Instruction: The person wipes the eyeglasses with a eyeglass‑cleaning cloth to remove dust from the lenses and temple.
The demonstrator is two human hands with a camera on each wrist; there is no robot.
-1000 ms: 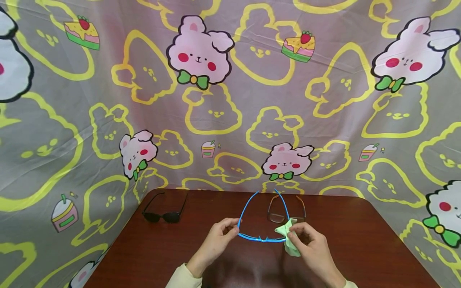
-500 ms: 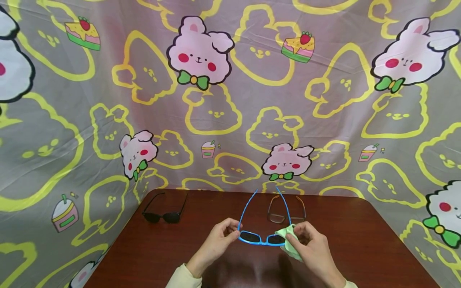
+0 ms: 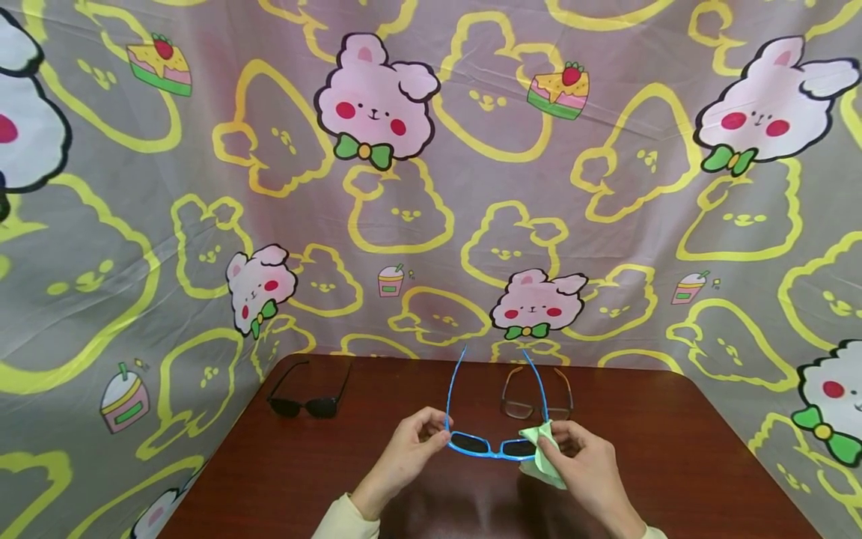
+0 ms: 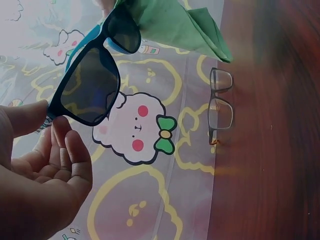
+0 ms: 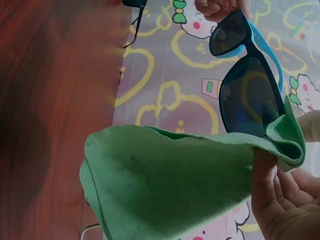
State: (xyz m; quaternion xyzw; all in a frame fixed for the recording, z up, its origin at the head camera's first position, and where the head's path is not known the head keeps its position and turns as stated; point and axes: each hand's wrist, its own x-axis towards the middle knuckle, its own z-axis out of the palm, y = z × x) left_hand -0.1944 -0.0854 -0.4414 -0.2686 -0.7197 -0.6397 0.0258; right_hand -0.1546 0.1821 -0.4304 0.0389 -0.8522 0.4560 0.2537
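Blue-framed sunglasses [image 3: 494,453] with dark lenses are held up above the table, their temples pointing away. My left hand [image 3: 411,449] pinches the left end of the frame between thumb and fingers, as the left wrist view shows at the sunglasses [image 4: 90,87]. At the opposite end, my right hand [image 3: 586,460] pinches a light green cloth [image 3: 545,464] folded over the frame's corner. The cloth [image 5: 170,180] hangs loosely below the fingers in the right wrist view and covers the outer edge of the near lens.
Black sunglasses [image 3: 303,406] lie on the dark red-brown table [image 3: 390,382] at the back left. Clear eyeglasses [image 3: 518,409] with thin brownish temples lie behind the right hand. A patterned curtain [image 3: 458,224] encloses the table's back and sides.
The blue sunglasses have tilted so that their dark lenses now show, and their temples appear spread wider. The right hand and green cloth have shifted slightly downward; the left hand has stayed nearly still.
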